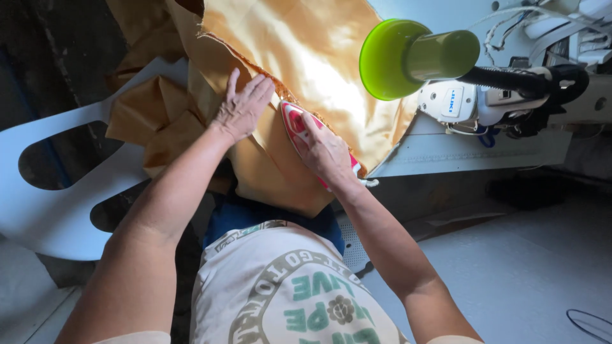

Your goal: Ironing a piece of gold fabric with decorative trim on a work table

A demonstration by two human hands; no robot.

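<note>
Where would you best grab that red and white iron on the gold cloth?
By its top handle, from above. The iron lies flat, soleplate down on the gold fabric, so only the handle is safe to hold; the right hand grips it that way.

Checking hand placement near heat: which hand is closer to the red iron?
Right. The right hand grips the red iron on the golden fabric; the left hand lies flat beside it.

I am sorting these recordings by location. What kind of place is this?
Probably a sewing workshop: a white sewing machine, shiny golden fabric being pressed with a red iron, and a green lamp.
</note>
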